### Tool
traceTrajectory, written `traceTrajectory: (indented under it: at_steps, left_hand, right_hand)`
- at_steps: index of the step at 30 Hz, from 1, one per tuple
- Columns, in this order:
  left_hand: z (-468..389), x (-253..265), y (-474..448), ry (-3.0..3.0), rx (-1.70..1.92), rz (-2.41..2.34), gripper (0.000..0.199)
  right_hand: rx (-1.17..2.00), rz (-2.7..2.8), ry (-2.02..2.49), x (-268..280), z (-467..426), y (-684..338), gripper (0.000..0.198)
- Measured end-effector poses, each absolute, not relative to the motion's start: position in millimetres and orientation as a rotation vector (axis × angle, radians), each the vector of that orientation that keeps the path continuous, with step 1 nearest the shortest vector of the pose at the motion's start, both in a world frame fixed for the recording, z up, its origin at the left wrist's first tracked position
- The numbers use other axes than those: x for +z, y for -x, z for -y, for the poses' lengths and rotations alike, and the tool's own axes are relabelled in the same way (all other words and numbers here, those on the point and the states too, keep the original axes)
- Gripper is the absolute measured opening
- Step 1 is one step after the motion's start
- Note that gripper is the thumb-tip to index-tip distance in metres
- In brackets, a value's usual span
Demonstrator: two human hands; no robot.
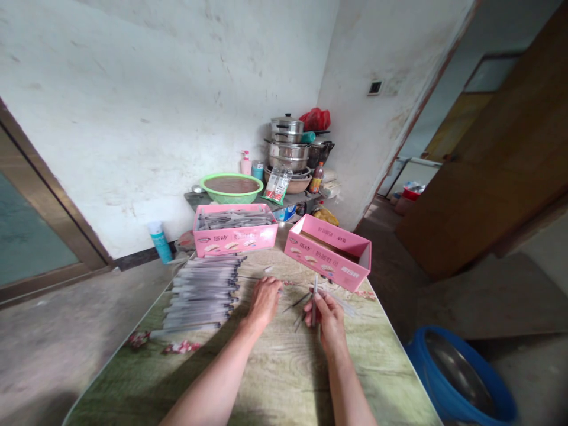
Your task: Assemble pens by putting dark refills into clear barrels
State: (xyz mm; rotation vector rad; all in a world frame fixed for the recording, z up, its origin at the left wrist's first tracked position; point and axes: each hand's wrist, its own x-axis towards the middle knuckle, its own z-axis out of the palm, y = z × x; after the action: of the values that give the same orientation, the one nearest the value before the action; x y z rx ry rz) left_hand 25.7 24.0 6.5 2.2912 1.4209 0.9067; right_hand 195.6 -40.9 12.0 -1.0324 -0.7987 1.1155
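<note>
My right hand (pixel 328 313) pinches a slim pen (pixel 315 293) upright, above the right middle of the table. Beside it several thin dark refill-like sticks (pixel 297 303) and some clear plastic pieces (pixel 344 305) lie on the tabletop. My left hand (pixel 265 299) is low over the table's middle, its fingers curled together; what they hold, if anything, is too small to make out. A small whitish piece (pixel 268 269) lies just beyond it. To the left spreads a row of pale, dark-tipped pens (pixel 199 293), side by side.
A pink box (pixel 235 239) full of similar pens stands at the table's back left. Another pink box (pixel 328 254) stands at back right. Behind are a green basin (pixel 231 195) and stacked pots (pixel 288 155). A blue tub (pixel 461 378) stands on the right.
</note>
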Motion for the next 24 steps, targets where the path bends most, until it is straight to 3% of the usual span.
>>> traceTrajectory:
  at_steps: [9, 24]
  left_hand:
    - [-34, -4, -21, -1.497, 1.206, -1.004, 0.025]
    - [-26, 6, -23, -1.388, 1.160, -0.830, 0.028]
  right_hand:
    - [0.981, 1.104, 1.263, 13, 43, -199, 0.031]
    - [1.007, 1.396, 1.277, 19, 46, -195, 0.026]
